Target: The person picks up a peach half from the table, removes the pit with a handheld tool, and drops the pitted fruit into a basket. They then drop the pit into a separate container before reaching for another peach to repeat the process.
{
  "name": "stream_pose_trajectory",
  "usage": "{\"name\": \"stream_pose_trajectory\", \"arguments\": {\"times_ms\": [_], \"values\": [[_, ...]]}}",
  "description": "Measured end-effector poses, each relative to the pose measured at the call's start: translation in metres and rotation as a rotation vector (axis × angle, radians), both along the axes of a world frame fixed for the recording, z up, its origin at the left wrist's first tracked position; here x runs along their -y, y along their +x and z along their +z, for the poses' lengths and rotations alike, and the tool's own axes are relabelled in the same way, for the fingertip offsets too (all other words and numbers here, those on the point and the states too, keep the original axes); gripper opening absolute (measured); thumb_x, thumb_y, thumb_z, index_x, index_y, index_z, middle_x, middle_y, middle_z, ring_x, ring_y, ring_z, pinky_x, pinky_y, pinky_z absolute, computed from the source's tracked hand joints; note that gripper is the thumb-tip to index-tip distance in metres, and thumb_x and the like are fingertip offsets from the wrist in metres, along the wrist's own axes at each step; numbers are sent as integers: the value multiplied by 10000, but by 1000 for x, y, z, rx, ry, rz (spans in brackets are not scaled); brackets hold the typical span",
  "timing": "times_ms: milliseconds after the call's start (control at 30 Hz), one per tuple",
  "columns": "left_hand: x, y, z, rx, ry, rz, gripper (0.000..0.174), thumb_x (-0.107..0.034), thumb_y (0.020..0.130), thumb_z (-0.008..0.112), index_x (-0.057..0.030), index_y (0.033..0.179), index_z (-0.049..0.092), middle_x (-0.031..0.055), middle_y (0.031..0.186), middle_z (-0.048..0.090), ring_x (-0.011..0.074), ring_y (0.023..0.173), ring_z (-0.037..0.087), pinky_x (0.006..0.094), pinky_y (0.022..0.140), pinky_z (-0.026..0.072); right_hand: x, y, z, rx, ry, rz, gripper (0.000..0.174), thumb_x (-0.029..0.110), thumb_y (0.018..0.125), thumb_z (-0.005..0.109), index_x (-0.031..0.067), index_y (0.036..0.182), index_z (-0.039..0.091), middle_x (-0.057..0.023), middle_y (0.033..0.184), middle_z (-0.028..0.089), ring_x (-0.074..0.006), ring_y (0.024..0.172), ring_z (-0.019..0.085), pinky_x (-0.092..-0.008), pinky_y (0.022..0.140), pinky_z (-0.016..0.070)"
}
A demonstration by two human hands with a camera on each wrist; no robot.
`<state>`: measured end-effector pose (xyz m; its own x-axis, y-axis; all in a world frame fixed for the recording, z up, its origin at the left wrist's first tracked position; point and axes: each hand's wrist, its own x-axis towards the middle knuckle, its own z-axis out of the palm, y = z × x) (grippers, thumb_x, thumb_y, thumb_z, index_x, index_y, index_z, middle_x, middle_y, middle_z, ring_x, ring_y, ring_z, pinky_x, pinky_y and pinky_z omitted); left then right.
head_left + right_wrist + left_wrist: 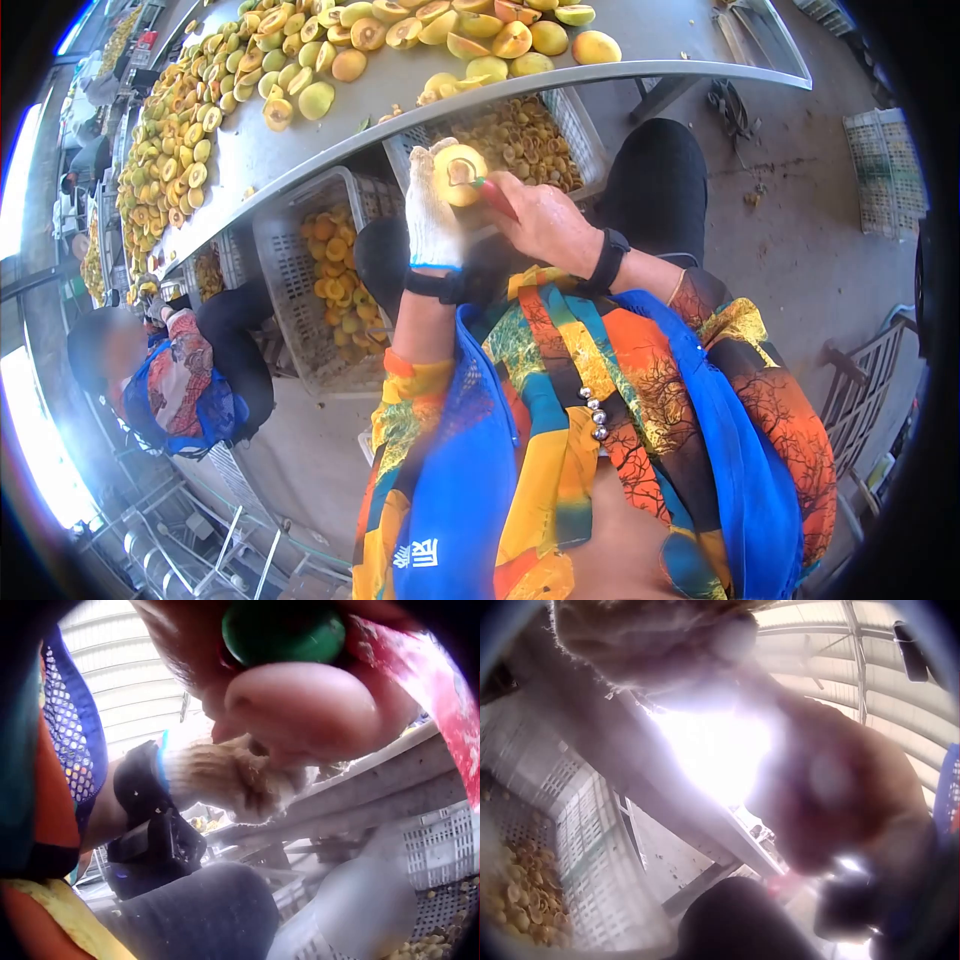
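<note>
In the head view my left hand (431,222), in a white knit glove, holds up a yellow peach half (455,163) with its cut face toward me. My bare right hand (562,232) grips a small pitting tool with a red handle (499,200) and a green collar. Its thin metal end lies against the middle of the cut face, around the stone area. From the right wrist view, the tool's green part (285,631) shows between my fingers, with the gloved hand (232,778) just beyond. The left wrist view is blurred by glare, and the peach half is hidden there.
A metal table (687,68) ahead bears many peach halves (180,165). Below it stand a crate (590,130) with cut scraps and another crate (285,265) with yellow halves. A person (180,385) sits at the left. A stacked crate (885,170) stands far right.
</note>
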<state>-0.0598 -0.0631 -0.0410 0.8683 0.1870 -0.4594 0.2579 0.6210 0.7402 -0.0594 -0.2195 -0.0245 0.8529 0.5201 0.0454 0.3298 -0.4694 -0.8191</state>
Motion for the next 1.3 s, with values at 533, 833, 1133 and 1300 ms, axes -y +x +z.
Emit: {"name": "stream_pose_trajectory", "arguments": {"times_ms": [533, 833, 1133, 1300], "values": [[14, 8, 5, 171, 387, -46, 494, -445, 952, 403, 0, 1045, 594, 78, 897, 633, 161, 752, 598, 267, 671, 485, 3, -14, 3, -111, 9, -2, 179, 32, 811, 498, -50, 938, 402, -290, 668, 555, -459, 701, 567, -515, 600, 429], [-14, 18, 18, -15, 24, -500, 453, -397, 936, 470, 22, 1069, 578, 125, 928, 641, 197, 801, 623, 311, 735, 506, 15, -11, -10, -136, 53, 113, 225, 62, 777, 539, -54, 945, 444, -272, 728, 583, -441, 724, 587, -480, 616, 454], [4, -7, 0, 42, 185, -138, 330, -326, 902, 559, -13, 990, 609, 96, 905, 633, 196, 799, 617, 318, 733, 493, 3, -22, -4, -257, 61, 14, 249, 127, 765, 601, -54, 899, 495, -297, 843, 591, -445, 846, 577, -478, 718, 444], [3, 1, -7, -29, -286, -177, 308, -319, 897, 563, -13, 917, 599, 164, 857, 636, 299, 765, 623, 389, 682, 518, 0, -25, -18, -178, 56, 20, 326, 173, 756, 615, -62, 941, 484, -240, 787, 593, -395, 762, 605, -425, 649, 464]]}}
